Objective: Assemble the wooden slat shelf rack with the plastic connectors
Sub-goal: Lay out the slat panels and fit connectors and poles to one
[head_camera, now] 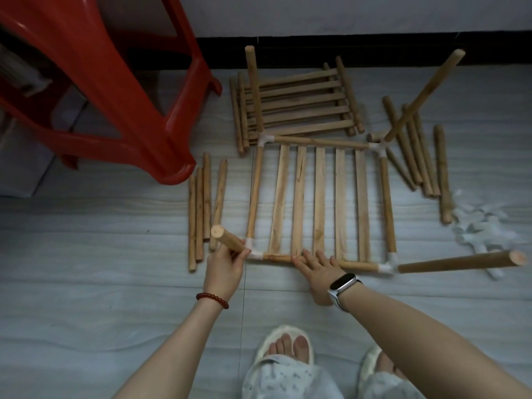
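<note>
Left hand [223,266] grasping post [229,240] at frame [319,197] near-left corner joint [253,250]; right hand [316,269] fingers flat on near rail [359,264]. Risk: post twisting pops joint loose (looks half-seated), frame skews.

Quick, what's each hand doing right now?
Left hand: gripping the upright dowel at the near-left corner.
Right hand: open, fingers flat on the front rail.

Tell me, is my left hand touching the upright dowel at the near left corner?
Touching. The head view shows the left hand with fingers curled round the upright dowel.
</note>
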Available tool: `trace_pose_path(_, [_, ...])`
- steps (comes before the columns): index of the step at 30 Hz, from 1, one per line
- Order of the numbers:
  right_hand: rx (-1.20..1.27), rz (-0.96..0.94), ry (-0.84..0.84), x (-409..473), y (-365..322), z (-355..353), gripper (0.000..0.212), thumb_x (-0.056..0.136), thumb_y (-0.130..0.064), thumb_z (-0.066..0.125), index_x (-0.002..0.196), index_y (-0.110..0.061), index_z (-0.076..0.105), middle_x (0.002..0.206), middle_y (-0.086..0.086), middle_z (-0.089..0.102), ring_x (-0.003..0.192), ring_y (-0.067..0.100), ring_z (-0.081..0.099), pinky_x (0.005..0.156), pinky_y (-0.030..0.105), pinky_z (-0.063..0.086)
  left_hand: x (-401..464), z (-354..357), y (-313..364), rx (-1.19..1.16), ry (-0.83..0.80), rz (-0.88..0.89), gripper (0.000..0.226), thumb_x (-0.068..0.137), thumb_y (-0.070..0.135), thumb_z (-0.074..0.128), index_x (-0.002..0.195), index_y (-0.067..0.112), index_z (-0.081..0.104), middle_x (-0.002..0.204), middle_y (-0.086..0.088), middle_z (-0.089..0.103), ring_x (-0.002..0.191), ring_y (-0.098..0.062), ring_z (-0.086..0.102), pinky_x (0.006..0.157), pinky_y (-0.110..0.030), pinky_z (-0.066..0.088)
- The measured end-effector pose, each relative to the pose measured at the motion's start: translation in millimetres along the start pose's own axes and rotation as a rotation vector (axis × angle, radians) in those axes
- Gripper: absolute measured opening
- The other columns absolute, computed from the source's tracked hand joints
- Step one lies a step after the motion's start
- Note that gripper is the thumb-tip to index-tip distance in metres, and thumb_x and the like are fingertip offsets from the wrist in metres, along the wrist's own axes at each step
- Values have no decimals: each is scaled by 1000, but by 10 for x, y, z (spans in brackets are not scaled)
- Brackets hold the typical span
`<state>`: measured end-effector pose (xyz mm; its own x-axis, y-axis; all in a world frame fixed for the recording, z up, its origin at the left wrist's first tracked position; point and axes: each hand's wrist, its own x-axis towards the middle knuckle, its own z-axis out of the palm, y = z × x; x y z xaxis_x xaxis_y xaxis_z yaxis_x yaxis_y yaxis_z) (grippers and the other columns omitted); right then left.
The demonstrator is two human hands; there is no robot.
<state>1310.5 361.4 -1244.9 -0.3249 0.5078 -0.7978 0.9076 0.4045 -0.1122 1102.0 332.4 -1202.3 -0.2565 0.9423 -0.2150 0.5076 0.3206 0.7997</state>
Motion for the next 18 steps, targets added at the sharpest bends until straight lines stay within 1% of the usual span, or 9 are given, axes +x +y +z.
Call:
trace_pose_path(4, [5,2,-5,-10,-1,-22,86,89,3,40,148,-27,-16,157,4,-19,143,35,-11,116,51,2,-19,53,14,75,52,3,18,88,11,63,102,-1,63,101,-11,69,100,-22,62,86,-29,48])
trace_pose_path(7, [-3,-4,-3,-10,-13,-24,88,88,2,41,148,-27,-16,156,4,-19,143,35,-11,116,51,1,-65,127,7,76,126,-38,18,89,13,62,101,0,64,95,-14,69,96,-28,64,83,-33,49])
trace_pose_path(9, [-3,-4,-4,1,-13,-18,87,88,1,41,148,-27,-16,156,4,-20,143,35,-11,116,52,1,-58,152,-1,92,138,-28,20,90,13,60,103,0,64,94,-14,69,94,-29,64,81,-33,49])
trace_pose_path(11, [-1,-7,-5,3,4,-27,87,88,0,41,148,-27,-16,156,4,-20,143,36,-11,116,52,1,-8,133,-23,126,101,13,22,90,13,60,107,0,64,99,-13,69,97,-27,64,83,-27,47])
trace_pose_path(13, [12,-14,-17,-9,17,-43,86,88,-1,41,148,-27,-15,156,4,-20,143,35,-11,116,51,0,39,97,-58,189,53,53,23,91,13,59,110,0,64,103,-11,68,99,-24,62,80,-13,38])
trace_pose_path(14, [20,-18,-25,-18,20,-40,87,87,-1,41,149,-27,-15,156,4,-20,143,35,-12,116,51,0,45,85,-75,213,35,64,23,91,13,59,110,1,64,103,-11,68,98,-24,62,77,-8,33])
trace_pose_path(16, [33,-23,-41,-28,11,-26,89,85,-1,42,149,-27,-14,156,4,-20,143,35,-12,116,51,-1,50,86,-103,227,15,66,24,91,13,58,111,1,64,103,-10,68,97,-24,62,75,-7,32])
trace_pose_path(18, [59,-28,-49,-23,25,-36,89,84,-1,43,149,-28,-12,157,3,-19,144,33,-11,115,49,-1,47,114,-111,205,5,32,24,91,14,58,111,2,63,103,-8,68,98,-23,62,79,-12,36])
